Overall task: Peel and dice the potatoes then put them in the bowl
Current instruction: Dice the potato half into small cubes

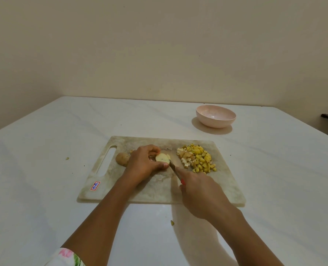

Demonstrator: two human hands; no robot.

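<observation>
- The white tabletop (pixel 44 169) carries everything.
- The cutting board (pixel 222 181) lies at its middle, handle slot to the left.
- The pink bowl (pixel 215 122) stands beyond the board's far right corner, well apart, with no potato visible in it (every cube has yet to make that trip).
- The right hand (pixel 199 192) has its grip clamped on the knife (pixel 172 166), blade angled at the piece being cut.
- The left hand (pixel 142 164) has its grip curled round the peeled potato (pixel 161 157), thumb just beside the blade. I judge that if the rounded piece slips, the edge could meet the thumb.
- The diced pile (pixel 197 158) sits on the board's right part; a careless sweep could scatter cubes onto the tabletop.
- The unpeeled potato (pixel 122 158) rests on the board just beside the left wrist; a nudge might roll it off.
</observation>
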